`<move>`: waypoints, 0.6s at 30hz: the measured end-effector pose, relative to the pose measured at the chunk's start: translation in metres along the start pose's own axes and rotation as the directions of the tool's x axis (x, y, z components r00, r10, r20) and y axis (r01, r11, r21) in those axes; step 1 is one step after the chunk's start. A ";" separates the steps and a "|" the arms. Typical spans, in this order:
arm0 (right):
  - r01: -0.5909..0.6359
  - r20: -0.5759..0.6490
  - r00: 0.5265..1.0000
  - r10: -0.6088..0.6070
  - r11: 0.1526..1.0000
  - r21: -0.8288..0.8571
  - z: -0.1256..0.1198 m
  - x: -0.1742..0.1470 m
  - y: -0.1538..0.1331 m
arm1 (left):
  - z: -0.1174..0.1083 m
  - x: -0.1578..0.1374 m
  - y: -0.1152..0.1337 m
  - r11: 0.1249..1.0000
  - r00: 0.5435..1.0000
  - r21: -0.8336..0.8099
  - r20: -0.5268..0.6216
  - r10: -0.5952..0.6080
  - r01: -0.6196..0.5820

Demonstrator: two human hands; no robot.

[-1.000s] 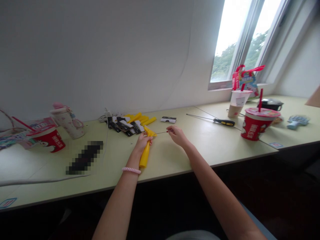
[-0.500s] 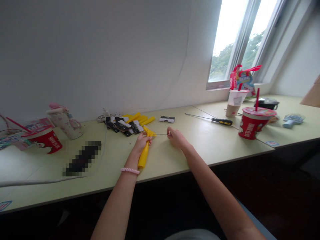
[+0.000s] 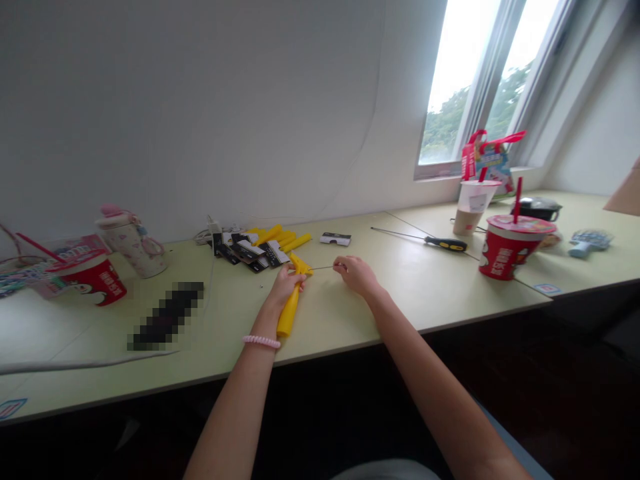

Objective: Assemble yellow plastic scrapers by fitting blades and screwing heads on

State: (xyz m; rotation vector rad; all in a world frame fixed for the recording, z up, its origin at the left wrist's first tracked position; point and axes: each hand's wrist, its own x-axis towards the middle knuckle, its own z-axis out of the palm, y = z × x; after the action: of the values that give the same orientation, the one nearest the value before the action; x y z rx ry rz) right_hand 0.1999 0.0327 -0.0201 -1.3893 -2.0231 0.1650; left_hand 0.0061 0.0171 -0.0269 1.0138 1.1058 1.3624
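My left hand (image 3: pixel 287 285) is closed around a yellow plastic tool with a thick round handle (image 3: pixel 287 317). The tool slants, its handle end toward the table's front edge and its narrower, angled head up by my fingers. My right hand (image 3: pixel 354 272) pinches the right end of a thin metal rod (image 3: pixel 323 268). The rod's other end meets the side of the yellow head; whether it sits inside a hole is too small to tell. Behind my left hand lies a pile of yellow tools (image 3: pixel 281 237) and black-and-white cards (image 3: pixel 249 249).
A long screwdriver (image 3: pixel 446 244) and a single card (image 3: pixel 335 239) lie on the table (image 3: pixel 400 293). At right stand a red cup (image 3: pixel 503 250), a clear cup (image 3: pixel 473 203) and a small fan (image 3: pixel 587 243). Another red cup (image 3: pixel 103 283) and a bottle (image 3: pixel 135 247) stand left.
My right hand's fingers have shifted slightly around the rod's end. The grip of my left hand looks the same. The whole view has moved a little.
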 end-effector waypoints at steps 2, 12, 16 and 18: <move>-0.025 -0.020 0.999 0.026 0.998 0.064 -0.004 0.000 -0.003 | 0.001 -0.001 0.001 1.000 1.000 0.002 -0.018 -0.004 0.004; -0.015 -0.126 0.987 0.104 0.825 0.564 -0.005 0.005 -0.004 | 0.001 -0.004 0.001 0.999 0.993 0.031 0.115 0.015 -0.019; -0.128 -0.077 0.963 0.258 0.689 0.713 -0.003 0.008 0.002 | -0.001 -0.003 -0.002 0.998 0.974 0.020 0.222 0.046 -0.052; -0.186 -0.011 0.947 0.320 0.576 0.796 -0.002 0.009 0.003 | -0.001 -0.003 -0.002 0.998 0.969 0.019 0.240 0.049 -0.055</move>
State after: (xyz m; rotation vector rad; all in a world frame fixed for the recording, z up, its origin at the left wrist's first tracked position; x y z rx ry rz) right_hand 0.2014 0.0410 -0.0162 -1.0292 -1.3004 0.9401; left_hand 0.0056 0.0138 -0.0287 1.1998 0.9230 1.2321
